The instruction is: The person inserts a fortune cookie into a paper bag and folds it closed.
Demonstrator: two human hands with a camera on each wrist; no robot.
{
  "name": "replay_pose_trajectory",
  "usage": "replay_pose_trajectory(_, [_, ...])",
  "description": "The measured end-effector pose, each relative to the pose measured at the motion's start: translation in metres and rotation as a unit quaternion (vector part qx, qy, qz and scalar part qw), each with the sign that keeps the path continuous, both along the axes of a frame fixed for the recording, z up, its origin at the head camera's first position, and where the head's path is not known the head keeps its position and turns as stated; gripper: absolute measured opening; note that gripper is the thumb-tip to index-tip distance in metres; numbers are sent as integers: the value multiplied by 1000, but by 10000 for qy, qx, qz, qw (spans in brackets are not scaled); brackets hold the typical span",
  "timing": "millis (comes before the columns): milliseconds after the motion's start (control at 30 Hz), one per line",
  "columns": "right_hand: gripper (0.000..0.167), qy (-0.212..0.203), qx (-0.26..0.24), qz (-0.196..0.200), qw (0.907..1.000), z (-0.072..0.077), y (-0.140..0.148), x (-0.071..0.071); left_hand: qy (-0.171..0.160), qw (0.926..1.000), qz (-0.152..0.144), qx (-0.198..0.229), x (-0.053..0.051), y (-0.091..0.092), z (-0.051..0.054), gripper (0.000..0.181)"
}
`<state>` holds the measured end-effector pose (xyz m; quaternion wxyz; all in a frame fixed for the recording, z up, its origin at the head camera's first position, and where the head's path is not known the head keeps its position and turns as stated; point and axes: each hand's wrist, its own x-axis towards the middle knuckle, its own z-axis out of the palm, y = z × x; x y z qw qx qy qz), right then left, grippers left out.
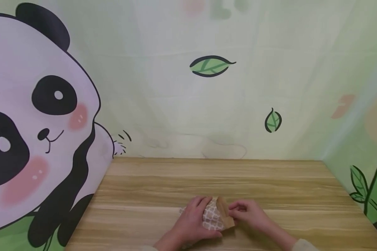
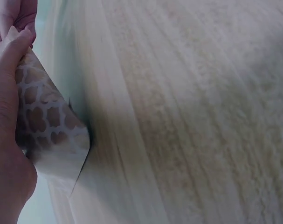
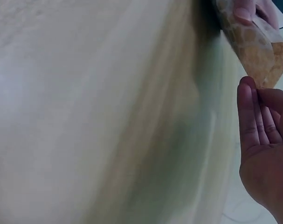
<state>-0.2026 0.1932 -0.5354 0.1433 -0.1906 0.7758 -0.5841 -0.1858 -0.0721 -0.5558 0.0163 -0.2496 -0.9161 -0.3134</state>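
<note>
A small paper packet (image 1: 212, 217), brown with a white net-like pattern and a plain brown end, is held just over the wooden table. My left hand (image 1: 193, 221) grips it from the left, thumb on the near side and fingers over the far side. At its plain brown right end, my right hand (image 1: 249, 214) pinches the edge between thumb and fingertips. In the right wrist view the right hand (image 3: 267, 140) holds a pointed brown corner of the packet (image 3: 258, 58). What is inside the packet is hidden.
The wooden table (image 1: 150, 181) extends behind and to both sides of the hands. A pale green cloth backdrop (image 1: 163, 87) with a printed panda (image 1: 81, 69) and leaves rises behind its far edge and along the sides.
</note>
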Motion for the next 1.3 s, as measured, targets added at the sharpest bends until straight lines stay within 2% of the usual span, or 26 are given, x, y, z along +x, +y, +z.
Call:
replay_pose_trajectory(100, [19,197,5,177,9996,11,2,-6,-107,9999,19,81,0,2,5,122])
replay_pose_trajectory(200, [18,314,159,367,9987,25,4,-11,-281,9990,73,333,-1,2,11,120])
replay_pose_trajectory(333, [17,628,369,589,9956,48,7,-19,-453,9954,58,843,0,1,21,102])
replay_pose_trajectory(433, [16,833,520,717,9926,64,9,-25,-545,9888,9,1389,1,-1,27,80])
replay_pose_trajectory(533, [16,970,749,820,9891,76,10,-30,-634,9782,16,1976,-2,-2,30,60])
replay_pose_trajectory(600, [16,1071,872,863,9866,81,10,-34,-668,9724,56,2236,-4,-1,33,54])
replay_pose_trajectory(667, [15,1176,983,844,9846,85,8,-37,-668,9695,137,2355,-6,0,34,50])
replay_pose_trajectory(800, [15,1344,1124,706,9820,89,5,-42,-866,9593,271,2673,-10,3,36,45])
replay_pose_trajectory(933, [15,1376,1146,584,9821,85,5,-45,-1279,9434,550,3011,-15,7,33,35])
replay_pose_trajectory(1033, [16,1253,1091,498,9849,81,5,-46,-1565,9317,831,3170,-18,9,33,32])
replay_pose_trajectory(1167, [23,801,751,219,9937,74,8,-44,-1754,9164,1033,3445,-19,11,36,28])
replay_pose_trajectory(1300, [40,122,4,-158,9998,61,14,-35,-1895,8991,1215,3754,-19,14,37,25])
